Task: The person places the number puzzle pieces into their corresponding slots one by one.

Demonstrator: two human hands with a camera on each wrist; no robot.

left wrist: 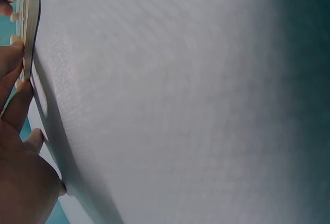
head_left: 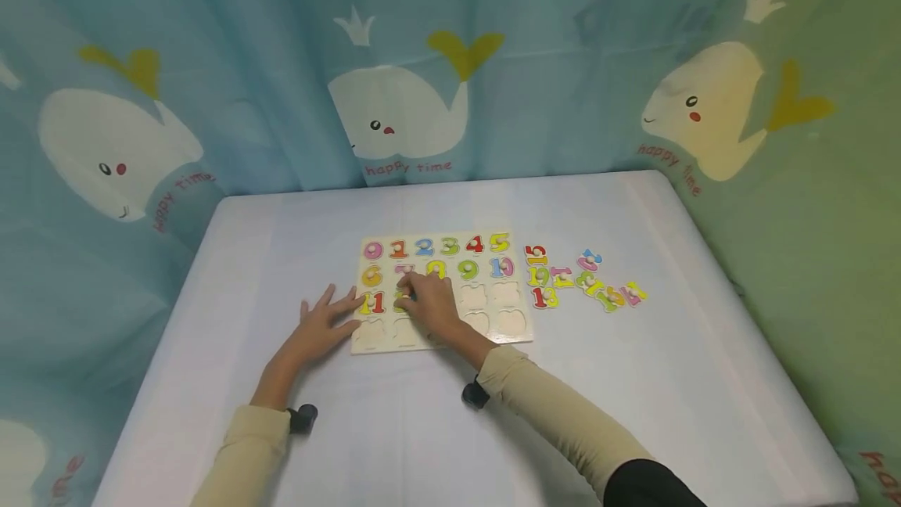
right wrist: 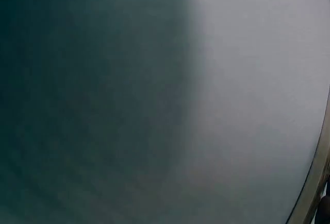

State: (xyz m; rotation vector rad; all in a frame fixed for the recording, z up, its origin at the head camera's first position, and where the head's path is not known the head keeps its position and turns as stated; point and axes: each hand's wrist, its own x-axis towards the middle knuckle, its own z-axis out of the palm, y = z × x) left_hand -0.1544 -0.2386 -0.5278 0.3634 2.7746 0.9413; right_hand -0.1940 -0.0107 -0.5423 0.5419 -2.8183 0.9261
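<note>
Right hand (head_left: 435,305), seen from the head view, pinches a half-hidden number piece (head_left: 400,296) near nine o'clock on the puzzle board (head_left: 507,294), while the left hand (head_left: 322,327), fingers spread, touches the board's edge toward half past eight and loose pieces (head_left: 540,277) lie at three. From the left wrist, those fingertips meet the edge at ten o'clock. From the right wrist, board edge shows at four o'clock, grip impossible to tell.

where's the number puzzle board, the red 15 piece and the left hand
Number puzzle board (head_left: 505,294), head view: empty recess, right end of third row.
Red 15 piece (head_left: 536,255), head view: middle of its face.
Left hand (head_left: 321,329), head view: back of the hand.
</note>
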